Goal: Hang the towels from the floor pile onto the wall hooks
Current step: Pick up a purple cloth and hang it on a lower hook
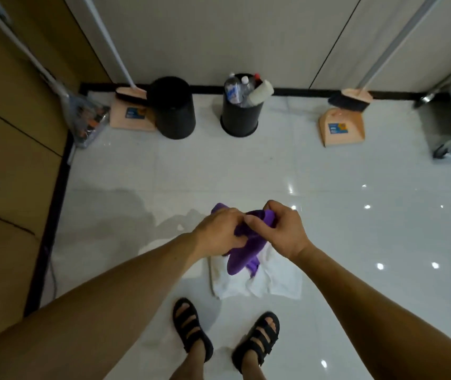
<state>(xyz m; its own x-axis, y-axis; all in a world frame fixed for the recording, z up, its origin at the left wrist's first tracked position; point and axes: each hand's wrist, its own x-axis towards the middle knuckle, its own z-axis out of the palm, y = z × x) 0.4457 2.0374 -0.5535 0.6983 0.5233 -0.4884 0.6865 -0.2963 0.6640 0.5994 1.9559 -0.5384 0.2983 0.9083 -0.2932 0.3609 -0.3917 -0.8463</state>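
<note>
Head view: left hand [219, 229] and right hand [284, 231], fingers [258, 224] curled round purple towel [239, 261], seemingly above white towels [276, 283].

Both arms reach forward, left hand [219, 230] and right hand [280, 231] close together, gripping the purple towel [239, 260].

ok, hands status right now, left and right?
Left hand: fingers curled round the purple towel, gripping it.
Right hand: also gripping the purple towel, which is lifted above the white towel on the floor.
</note>
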